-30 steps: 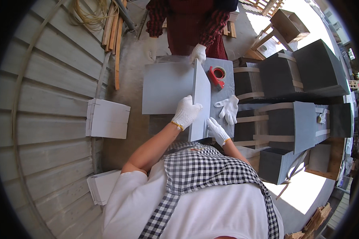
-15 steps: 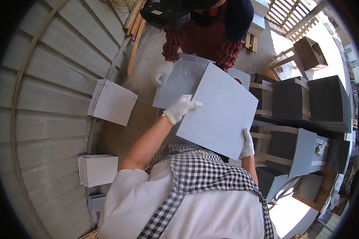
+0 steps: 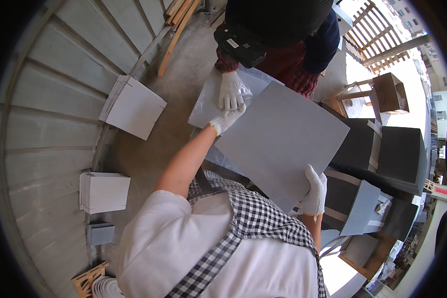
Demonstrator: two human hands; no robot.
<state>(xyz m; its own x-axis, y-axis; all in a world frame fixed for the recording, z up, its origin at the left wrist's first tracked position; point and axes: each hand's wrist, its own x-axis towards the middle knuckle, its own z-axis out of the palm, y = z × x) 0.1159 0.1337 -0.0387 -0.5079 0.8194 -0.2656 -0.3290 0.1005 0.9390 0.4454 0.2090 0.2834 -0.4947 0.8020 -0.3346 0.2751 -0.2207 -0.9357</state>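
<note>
A flat grey square panel (image 3: 285, 141) is tilted in front of me. My left hand (image 3: 227, 120), in a white knit glove, is closed at its left edge, with the fingertips partly hidden against a co-worker's glove. On the lower right edge sits my right hand (image 3: 315, 191), also gloved, thumb on the upper face and fingers out of sight beneath. Just beyond my left hand, the co-worker's gloved hand (image 3: 230, 90) rests on clear plastic film (image 3: 203, 107) over a greyish surface, which the panel partly covers.
Bundled stacks of dark panels (image 3: 402, 154) stand at the right. Along the left wall are a stack of white boards (image 3: 134, 107), a second white stack (image 3: 109, 192) and a small grey stack (image 3: 101, 233). Wooden strips (image 3: 176, 35) lie at the far left; a wooden stand (image 3: 390, 94) is far right.
The panel has turned and shifted slightly right, its face now darker. The co-worker has leaned in, and their gloved hand has moved right to meet my left hand. The view has shifted.
</note>
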